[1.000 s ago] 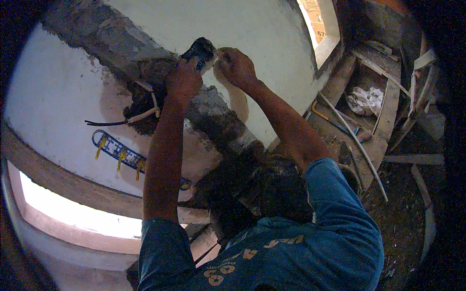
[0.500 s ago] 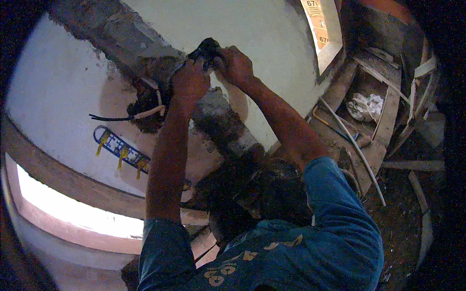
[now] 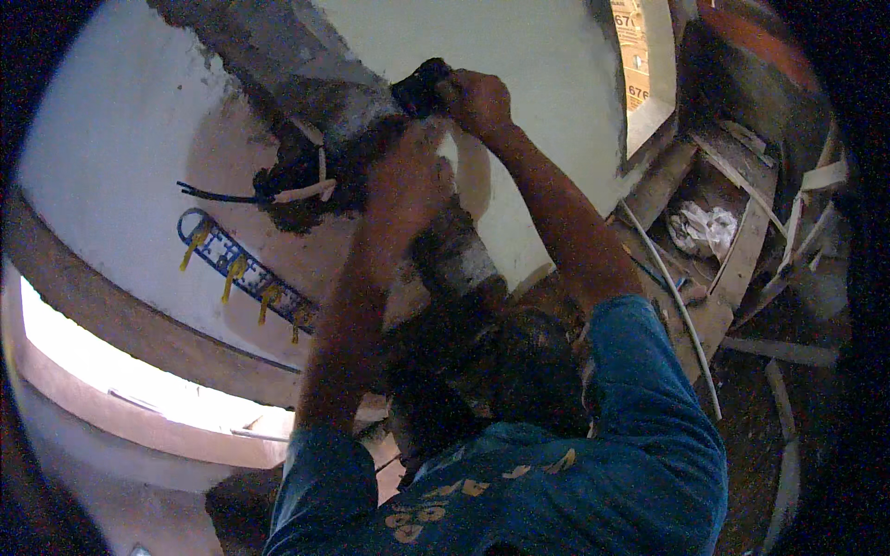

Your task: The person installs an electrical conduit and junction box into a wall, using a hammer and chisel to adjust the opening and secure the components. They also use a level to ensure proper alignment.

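My right hand (image 3: 479, 100) is closed on a small black object (image 3: 423, 88), held up against the wall beside a rough grey strip of bare mortar (image 3: 324, 97). Its exact kind is too dark to make out. Just below it is my left hand (image 3: 410, 162), smeared by motion in front of the broken-out part of the strip; its fingers are unclear. To the left of that hand, a pale sleeve with black wires (image 3: 222, 195) pokes out of a dark hole (image 3: 295, 176) in the wall.
A blue slatted strip with yellow ties (image 3: 243, 267) is on the left wall, above a bright opening (image 3: 130, 371). On the right lie boards (image 3: 742, 264), a white plastic bag (image 3: 703, 229) and a long pale pipe (image 3: 681, 306). Boxes (image 3: 633, 56) show through an upper-right opening.
My left hand has come away from the black object and moved down. My right hand still grips it. The whole view has shifted somewhat.
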Demonstrator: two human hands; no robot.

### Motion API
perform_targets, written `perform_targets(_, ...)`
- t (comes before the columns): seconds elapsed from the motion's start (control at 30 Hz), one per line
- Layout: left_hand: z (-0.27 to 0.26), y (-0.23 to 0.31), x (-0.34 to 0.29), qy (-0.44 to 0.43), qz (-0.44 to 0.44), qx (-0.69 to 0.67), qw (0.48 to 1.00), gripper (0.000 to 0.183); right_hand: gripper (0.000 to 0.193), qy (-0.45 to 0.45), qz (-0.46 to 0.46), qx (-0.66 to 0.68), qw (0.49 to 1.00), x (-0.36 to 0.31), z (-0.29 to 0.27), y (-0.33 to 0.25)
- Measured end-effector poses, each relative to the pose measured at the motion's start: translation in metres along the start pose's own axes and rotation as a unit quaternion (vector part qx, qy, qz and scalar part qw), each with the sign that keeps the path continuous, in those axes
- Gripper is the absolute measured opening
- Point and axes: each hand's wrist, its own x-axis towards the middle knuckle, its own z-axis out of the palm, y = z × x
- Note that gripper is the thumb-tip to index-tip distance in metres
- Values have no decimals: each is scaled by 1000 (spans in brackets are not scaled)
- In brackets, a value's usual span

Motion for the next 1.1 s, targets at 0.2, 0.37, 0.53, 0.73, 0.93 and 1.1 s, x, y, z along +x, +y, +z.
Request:
perform_targets(0.2, 10, 35, -135, -131, -41, -142, 980, 42, 39, 52, -39, 35, 997, 8, 6, 9)
perform_targets(0.37, 11, 6, -205, -258, -120, -87, 955, 42, 42, 48, -29, 18, 998, 14, 8, 11)
perform_targets(0.53, 22, -36, -249, -307, -159, -9, 938, 43, 41, 8, -49, -6, 999, 20, 6, 11)
perform_targets(0.73, 11, -24, -240, -107, -205, -240, 943, 43, 42, -15, -69, -3, 998, 21, 4, 18)
perform_targets(0.93, 0, -16, -219, -84, -232, -262, 933, 40, 35, -21, -142, -74, 987, 21, 0, 23)
perform_targets(1.1, -5, -20, -229, -7, -212, -232, 949, 40, 31, -44, -118, -7, 992, 20, -6, 26)
